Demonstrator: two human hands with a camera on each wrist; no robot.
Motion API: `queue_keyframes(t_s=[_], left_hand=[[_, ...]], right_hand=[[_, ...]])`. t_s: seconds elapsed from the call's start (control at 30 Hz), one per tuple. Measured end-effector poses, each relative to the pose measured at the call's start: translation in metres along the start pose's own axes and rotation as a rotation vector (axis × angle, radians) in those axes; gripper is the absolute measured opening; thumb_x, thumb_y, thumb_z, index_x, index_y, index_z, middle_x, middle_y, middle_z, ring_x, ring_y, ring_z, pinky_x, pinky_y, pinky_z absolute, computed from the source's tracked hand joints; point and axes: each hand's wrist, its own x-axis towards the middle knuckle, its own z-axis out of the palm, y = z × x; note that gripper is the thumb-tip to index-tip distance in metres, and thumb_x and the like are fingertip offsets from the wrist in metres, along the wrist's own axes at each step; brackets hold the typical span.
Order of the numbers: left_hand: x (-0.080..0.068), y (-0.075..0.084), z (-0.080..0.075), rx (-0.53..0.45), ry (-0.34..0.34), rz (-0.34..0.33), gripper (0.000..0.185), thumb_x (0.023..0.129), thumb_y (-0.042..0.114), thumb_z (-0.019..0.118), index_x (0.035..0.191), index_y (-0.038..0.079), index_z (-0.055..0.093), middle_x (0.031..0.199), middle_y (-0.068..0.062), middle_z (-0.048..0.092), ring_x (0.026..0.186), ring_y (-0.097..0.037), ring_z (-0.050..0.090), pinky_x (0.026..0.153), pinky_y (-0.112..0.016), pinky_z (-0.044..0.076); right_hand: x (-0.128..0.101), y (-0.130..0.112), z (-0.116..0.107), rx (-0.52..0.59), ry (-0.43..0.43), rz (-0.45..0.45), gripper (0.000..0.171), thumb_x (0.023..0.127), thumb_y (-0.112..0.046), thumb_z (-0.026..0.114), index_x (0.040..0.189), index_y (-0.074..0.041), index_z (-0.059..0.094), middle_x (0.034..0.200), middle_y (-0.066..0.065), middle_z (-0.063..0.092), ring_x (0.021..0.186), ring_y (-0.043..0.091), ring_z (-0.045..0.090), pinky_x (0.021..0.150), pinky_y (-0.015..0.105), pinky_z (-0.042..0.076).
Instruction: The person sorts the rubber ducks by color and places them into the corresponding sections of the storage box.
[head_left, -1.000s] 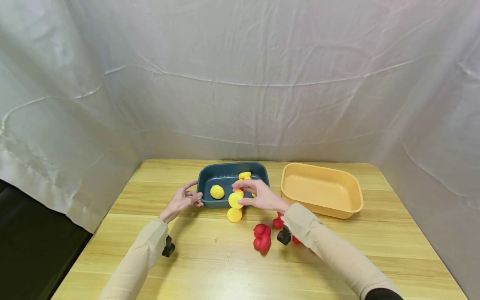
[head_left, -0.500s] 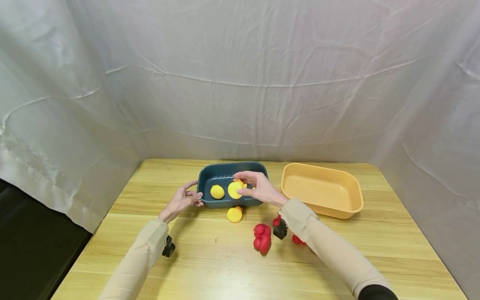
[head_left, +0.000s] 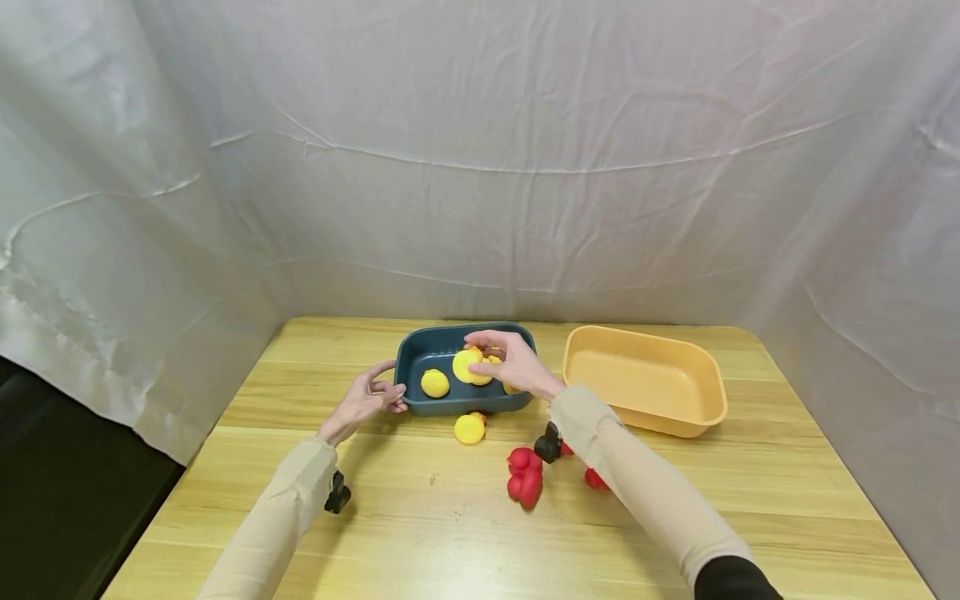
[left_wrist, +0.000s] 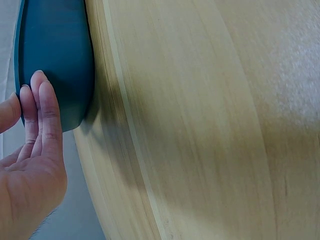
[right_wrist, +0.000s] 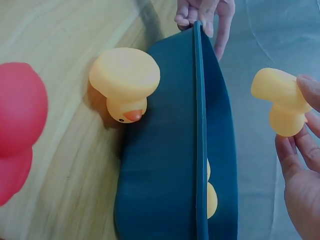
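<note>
My left hand grips the left end wall of the dark blue bin, thumb and fingers on either side of its rim, as the right wrist view also shows. Over the bin, my right hand pinches a yellow rubber duck between thumb and fingertips. That duck is tipped head down in the right wrist view. Inside the bin lies a yellow duck on the left, with more yellow ones partly hidden by my right hand. Another yellow duck lies on the table against the bin's near side.
An orange-yellow bin stands to the right of the blue one. Red rubber toys lie on the wooden table in front, one red toy partly behind my right sleeve. Pale curtains surround the back and sides.
My right hand has carried the yellow duck from the blue bin's near rim farther in over the bin. My left hand has stayed at the bin's left end.
</note>
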Motion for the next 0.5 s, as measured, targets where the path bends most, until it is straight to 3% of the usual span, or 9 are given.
queue_keyframes(t_s=[0.5], left_hand=[[-0.001,-0.001,-0.002,0.002,-0.008,0.009,0.067,0.101,0.005,0.058,0.155,-0.009,0.021,0.087,-0.011,0.070,0.077,-0.015,0.072,0.087,-0.047,0.063]], right_hand=[[0.016,0.010,0.001,-0.063,0.031,0.033,0.049,0.091,-0.008,0.074,0.136,0.002,0.059,0.134,0.022,0.063,0.120,0.036,0.059,0.114,0.049,0.047]])
